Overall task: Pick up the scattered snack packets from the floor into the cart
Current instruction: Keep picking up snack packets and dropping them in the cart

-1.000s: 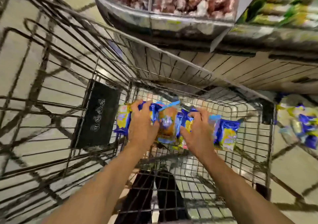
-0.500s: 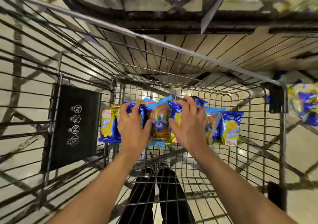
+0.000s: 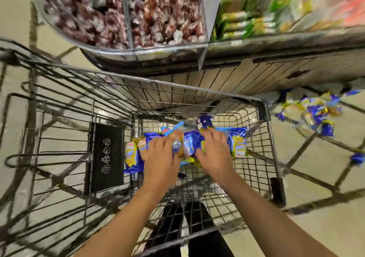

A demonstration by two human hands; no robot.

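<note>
Head view: batch of snack packets (image 3: 186,146) held low inside cart (image 3: 264,142), gripped between left hand (image 3: 161,158) and right hand (image 3: 214,155), presumably for release. More floor packets (image 3: 312,114) seen beyond right hand.

A shop aisle: a grey wire shopping cart (image 3: 197,90) stands before clear display bins of wrapped sweets (image 3: 126,13) and green-packaged shelf goods (image 3: 256,19).

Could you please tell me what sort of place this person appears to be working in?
Most likely a supermarket or grocery shop aisle. A wire shopping cart stands on a tiled floor, clear bulk bins of wrapped sweets sit ahead, and stocked shelves of packaged goods lie beside them.
</note>
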